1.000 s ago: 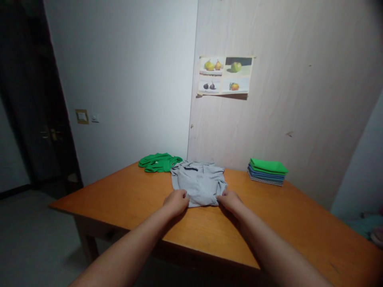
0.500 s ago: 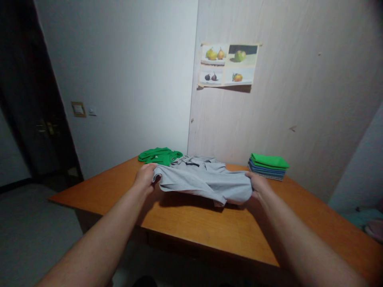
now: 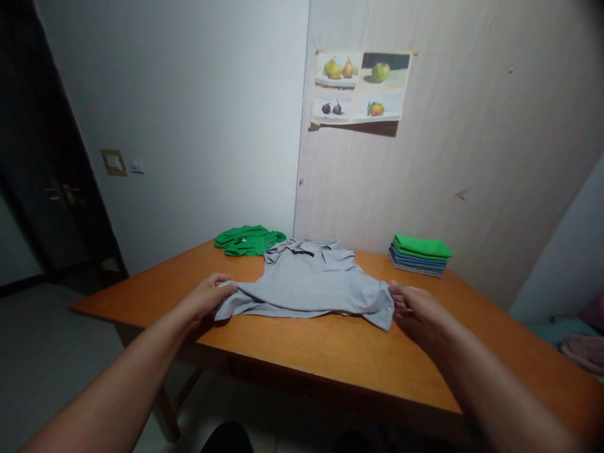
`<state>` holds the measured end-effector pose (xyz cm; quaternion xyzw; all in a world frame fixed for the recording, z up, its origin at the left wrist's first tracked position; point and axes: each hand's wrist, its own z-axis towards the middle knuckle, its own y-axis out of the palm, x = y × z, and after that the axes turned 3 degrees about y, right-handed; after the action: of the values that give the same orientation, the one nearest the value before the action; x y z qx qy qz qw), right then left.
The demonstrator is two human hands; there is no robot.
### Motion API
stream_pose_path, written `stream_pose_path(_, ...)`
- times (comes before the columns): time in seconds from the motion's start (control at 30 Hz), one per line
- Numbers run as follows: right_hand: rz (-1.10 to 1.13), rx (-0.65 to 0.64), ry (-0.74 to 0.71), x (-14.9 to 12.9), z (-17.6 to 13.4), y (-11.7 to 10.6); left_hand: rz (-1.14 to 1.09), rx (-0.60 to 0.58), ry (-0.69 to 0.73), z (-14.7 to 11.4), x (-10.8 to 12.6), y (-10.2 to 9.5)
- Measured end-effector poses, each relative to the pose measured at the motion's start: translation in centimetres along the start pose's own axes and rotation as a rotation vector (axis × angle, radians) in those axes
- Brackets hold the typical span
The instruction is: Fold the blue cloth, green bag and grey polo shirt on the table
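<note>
A grey shirt (image 3: 311, 280) lies spread on the wooden table (image 3: 302, 343), its collar end toward the wall and its hem toward me. My left hand (image 3: 210, 297) pinches the near left corner of the hem, thumb on top. At the near right corner, my right hand (image 3: 410, 301) grips the cloth between thumb and fingers. Soft folds run across the lower part of the shirt, and its hem rests low over the tabletop.
A crumpled green garment (image 3: 250, 240) lies at the back left, touching the shirt's far end. Back right stands a stack of folded clothes (image 3: 419, 257), green on top. A fruit picture sheet (image 3: 361, 88) hangs on the wall.
The shirt's near part has come down from above the table and lies flatter. Both hands have lowered with it, the left one moving outward to the left.
</note>
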<state>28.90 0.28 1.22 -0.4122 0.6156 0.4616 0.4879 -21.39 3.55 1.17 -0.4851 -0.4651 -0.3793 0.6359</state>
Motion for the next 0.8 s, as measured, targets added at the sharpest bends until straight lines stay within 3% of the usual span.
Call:
stream_pose_path(0.1, -0.362, -0.118, -0.032, 1.4, -1.8, 0.0, 0.030, -0.114, 0.047, -1.1, 0.1, -0.4)
stream_pose_path(0.2, -0.615, -0.236, -0.102, 1.6, -2.4, 0.7, -0.103, -0.191, 0.042, -1.7, 0.9, -0.3)
stream_pose_path(0.27, -0.589, -0.208, -0.173, 0.8, -1.9, 1.3, -0.207, -0.163, 0.023, -1.6, 2.0, -0.1)
stream_pose_path(0.4, -0.090, 0.136, -0.313, -2.7, -0.3, 1.5, -0.420, 0.022, 0.165, -0.9, 4.8, -0.3)
stream_pose_path(0.47, 0.012, 0.247, -0.359, -4.4, -0.2, 1.2, -0.496, 0.085, 0.235, -0.9, 6.0, -0.8)
stream_pose_path(0.63, -0.273, 0.140, -0.125, -5.4, -2.5, 0.0, -0.349, -0.033, 0.209, -2.0, 6.5, -2.3)
stream_pose_path(0.73, -0.422, 0.145, -0.108, -4.7, -4.0, -1.1, -0.163, -0.068, 0.156, -3.0, 5.6, -3.1)
stream_pose_path(0.8, -0.484, 0.115, -0.095, -4.4, -4.8, -1.9, -0.044, -0.153, 0.105, -3.6, 5.2, -3.5)
